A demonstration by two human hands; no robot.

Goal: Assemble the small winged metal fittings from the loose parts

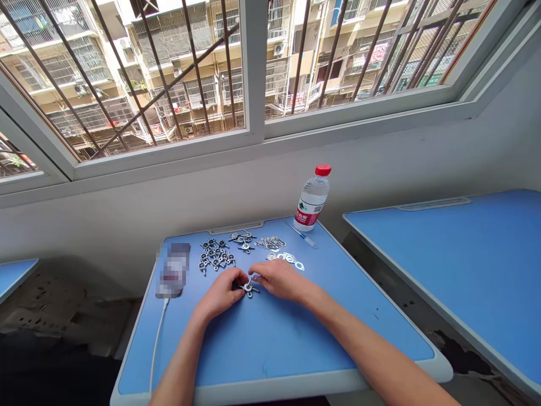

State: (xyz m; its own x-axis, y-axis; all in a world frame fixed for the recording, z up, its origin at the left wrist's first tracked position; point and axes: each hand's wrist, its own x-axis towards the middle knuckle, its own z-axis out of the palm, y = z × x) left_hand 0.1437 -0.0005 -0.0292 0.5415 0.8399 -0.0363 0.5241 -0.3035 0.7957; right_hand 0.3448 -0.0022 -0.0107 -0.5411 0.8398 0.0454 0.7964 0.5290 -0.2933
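Note:
In the head view my left hand [225,290] is closed at the left side of a small silver metal part [248,288], which has a round middle and thin arms. The part rests on the blue desk [296,338]. My right hand [279,277] is on its other side, fingers pinched on a small shiny piece [256,277] too small to name. Beyond my left hand lies a group of dark-centred metal parts [216,254]. More silver parts [245,247] are farther back. Past my right hand lie flat, pale oval plates [289,257] and a pile of small metal clips [273,243].
A blurred phone [172,270] with a white cable [156,344] lies at the left edge. At the back right stands a water bottle [311,200] with a red cap, beside a blue-and-clear pen-like tool [305,237]. Another blue desk [456,248] is to the right.

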